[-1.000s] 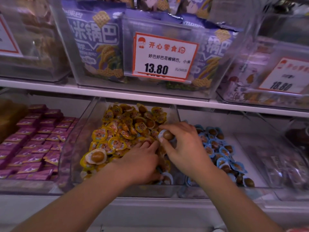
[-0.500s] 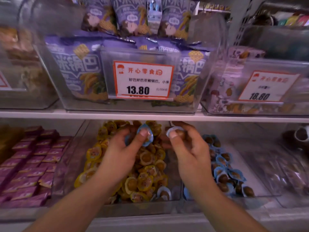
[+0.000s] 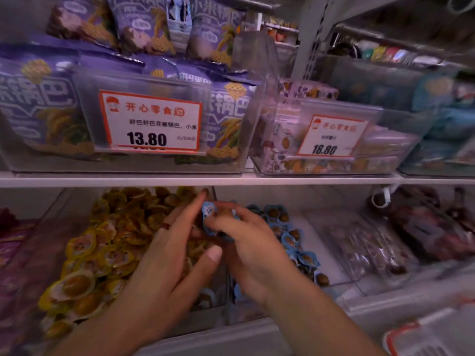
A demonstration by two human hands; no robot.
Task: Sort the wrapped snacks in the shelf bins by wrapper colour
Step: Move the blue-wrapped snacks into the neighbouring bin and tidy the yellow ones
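Note:
A clear bin of yellow-wrapped snacks (image 3: 102,253) sits on the lower shelf, with a bin of blue-wrapped snacks (image 3: 290,237) to its right. Between the two bins, my right hand (image 3: 252,253) grips a small bunch of blue-wrapped snacks (image 3: 209,211). My left hand (image 3: 167,265) is over the yellow bin. Its fingers are stretched out against the blue bunch and its thumb stands apart below. More blue wrappers peek out under my right wrist.
Purple-wrapped bars (image 3: 15,240) fill the bin at far left. A bin of clear packs (image 3: 359,240) stands right of the blue one. The shelf board (image 3: 231,179) hangs just above my hands, carrying bins of purple bags (image 3: 51,98) and price tags (image 3: 150,122).
My left hand held a blue-wrapped snack half a second ago. It now lies with the bunch in my right hand, and my left fingers have straightened. Both hands have moved closer together.

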